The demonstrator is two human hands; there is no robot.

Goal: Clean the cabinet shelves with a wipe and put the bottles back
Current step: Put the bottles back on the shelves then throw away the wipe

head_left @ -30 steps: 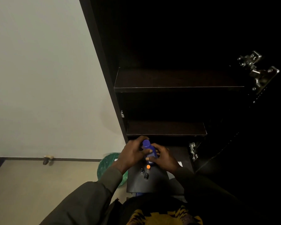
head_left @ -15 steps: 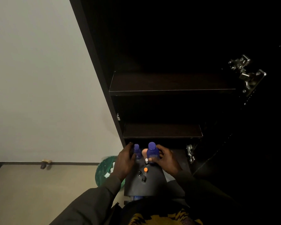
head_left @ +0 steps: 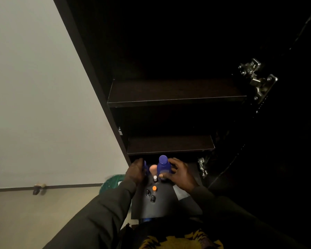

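Observation:
My right hand grips a large blue bottle, held upright just below the lower cabinet shelf. A smaller blue bottle, mostly hidden by the fingers, is held in my left hand. Between the two bottles stands a pale pink round object. Both hands hover over a dark surface that carries a white-capped small bottle, an orange-capped one and two dark-capped ones. The upper shelf is bare.
The cabinet's dark left side panel runs diagonally against a white wall. Metal door hinges stick out at the right on the open door. A green basket sits on the floor left of the dark surface.
The two hands, together on one blue bottle a second ago, have separated, each holding its own bottle. The large bottle has risen slightly toward the lower shelf.

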